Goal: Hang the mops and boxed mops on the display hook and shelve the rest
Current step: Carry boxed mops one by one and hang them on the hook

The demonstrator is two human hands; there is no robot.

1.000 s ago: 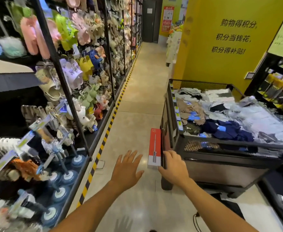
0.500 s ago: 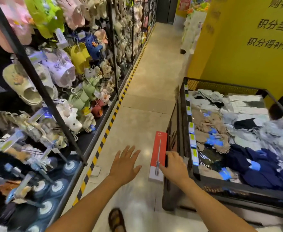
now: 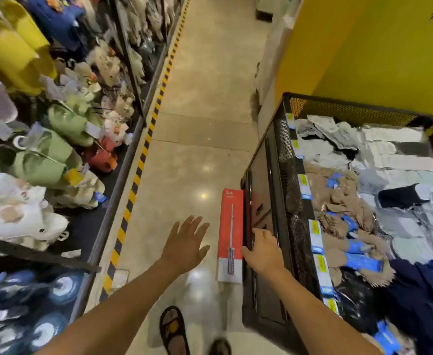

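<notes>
A long red and white mop box [image 3: 230, 234] stands on end on the floor, leaning against the left side of a black mesh bin [image 3: 284, 160]. My right hand [image 3: 262, 249] grips the box's right edge near its lower half, thumb on the front face. My left hand [image 3: 186, 243] hovers open with fingers spread, a short way left of the box and not touching it. Blue and white round mop heads [image 3: 43, 326] hang on hooks at the lower left of the display rack.
Slippers [image 3: 49, 155] in green, yellow and white fill the rack on the left. A yellow-black striped line [image 3: 143, 155] runs along the rack's base. The bin holds packed socks [image 3: 348, 226]. A yellow wall [image 3: 363, 52] rises behind it. My sandalled foot [image 3: 173, 329] is on the tiled aisle.
The view has tilted downward and moved closer to the box and bin. My right hand keeps its hold on the box; my left hand stays spread beside it. My feet have come into view.
</notes>
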